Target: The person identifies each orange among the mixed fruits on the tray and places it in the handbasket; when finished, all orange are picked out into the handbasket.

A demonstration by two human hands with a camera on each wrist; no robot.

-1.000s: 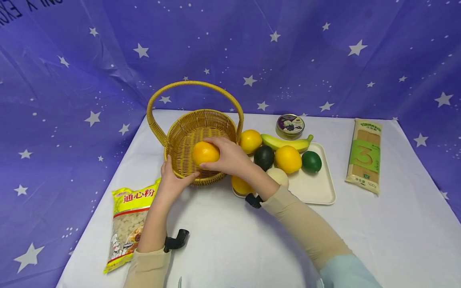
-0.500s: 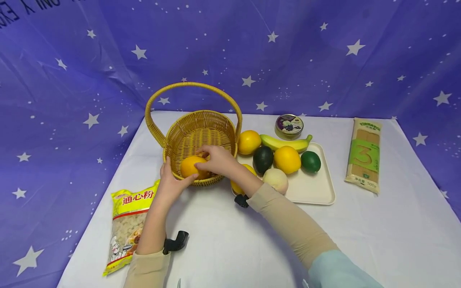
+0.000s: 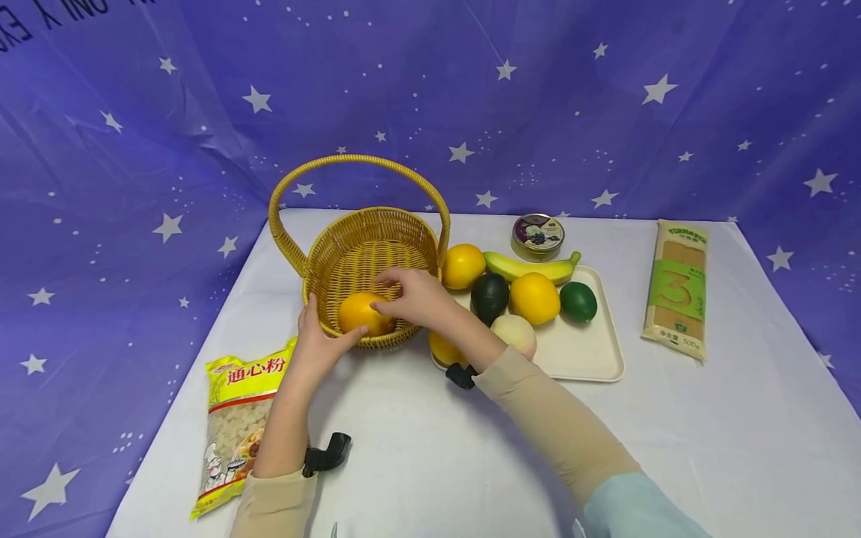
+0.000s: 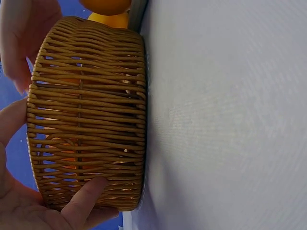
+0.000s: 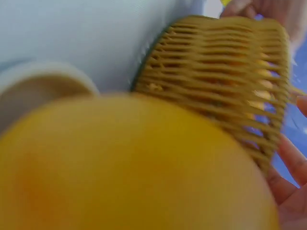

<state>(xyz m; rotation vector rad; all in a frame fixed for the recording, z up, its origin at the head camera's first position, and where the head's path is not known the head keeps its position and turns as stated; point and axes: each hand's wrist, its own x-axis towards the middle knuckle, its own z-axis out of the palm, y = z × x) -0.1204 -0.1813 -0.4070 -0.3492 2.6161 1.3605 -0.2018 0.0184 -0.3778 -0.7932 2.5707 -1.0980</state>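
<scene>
A wicker basket [image 3: 377,261] with a tall arched handle stands on the white-covered table. My left hand [image 3: 319,340] grips its near-left side, thumb at the rim and fingers against the outer wall, as the left wrist view shows on the woven side [image 4: 91,115]. Inside the basket, near its front, lies an orange [image 3: 363,314]. My right hand [image 3: 420,302] hovers over the right part of the rim with fingers loosely spread, thumb tip at the orange's edge; whether it touches cannot be told. Another orange fruit [image 5: 139,167] fills the right wrist view's foreground.
A cream tray [image 3: 592,351] bears oranges, a dark avocado [image 3: 489,296], a banana [image 3: 531,267], a green fruit [image 3: 578,302] and a pale peach [image 3: 514,335]. A round tin [image 3: 538,237] stands behind. Noodles [image 3: 676,291] lie right, a macaroni bag [image 3: 238,426] left.
My right hand has lowered the orange to the basket's bottom front and let go of it, then drawn slightly right. My left hand keeps its grip on the basket.
</scene>
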